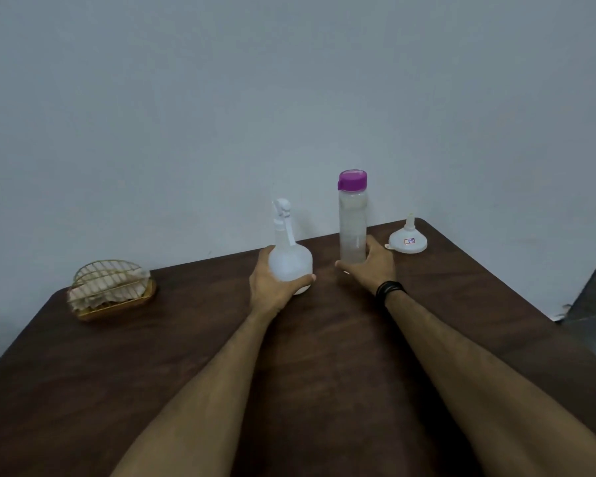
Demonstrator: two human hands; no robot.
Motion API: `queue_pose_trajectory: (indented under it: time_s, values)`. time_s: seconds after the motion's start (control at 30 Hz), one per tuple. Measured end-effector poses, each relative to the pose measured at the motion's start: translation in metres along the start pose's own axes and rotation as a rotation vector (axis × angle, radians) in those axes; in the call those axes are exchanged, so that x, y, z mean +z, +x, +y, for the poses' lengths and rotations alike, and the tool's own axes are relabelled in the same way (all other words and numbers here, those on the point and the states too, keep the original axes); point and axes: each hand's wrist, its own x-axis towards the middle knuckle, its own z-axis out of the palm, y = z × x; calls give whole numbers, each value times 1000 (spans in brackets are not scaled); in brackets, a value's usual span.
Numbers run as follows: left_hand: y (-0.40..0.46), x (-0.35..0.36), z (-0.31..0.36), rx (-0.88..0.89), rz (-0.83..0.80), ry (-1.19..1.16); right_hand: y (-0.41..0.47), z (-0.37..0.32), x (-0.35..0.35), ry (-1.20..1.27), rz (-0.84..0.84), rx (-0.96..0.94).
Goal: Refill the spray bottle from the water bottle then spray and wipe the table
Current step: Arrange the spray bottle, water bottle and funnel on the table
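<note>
A white spray bottle [288, 256] with a round body and its trigger head on stands upright on the dark brown table [193, 339]. My left hand [270, 282] wraps around its lower body. To its right stands a tall clear water bottle [352, 228] with a purple cap, closed. My right hand [372, 266] grips its base. Both bottles are near the table's far edge.
A white funnel [407, 237] sits upside down at the far right corner. A gold wire basket [111, 290] with a pale cloth in it stands at the far left. A grey wall rises behind the table. A dark object lies past the right edge.
</note>
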Motion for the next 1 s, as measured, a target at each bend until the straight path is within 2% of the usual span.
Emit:
queue_pose_trajectory:
  time_s: [0.53,0.87,1.0]
  values:
    - [-130,-127,-28,-82,124,90,-144,-45,11,25,-197,-144]
    - [-177,-158,-32,-112,183,97,-185,-54,10,50,-257,-168]
    - [-202,-161,-32,-77,293,175,-189,-54,3,28,-349,-147]
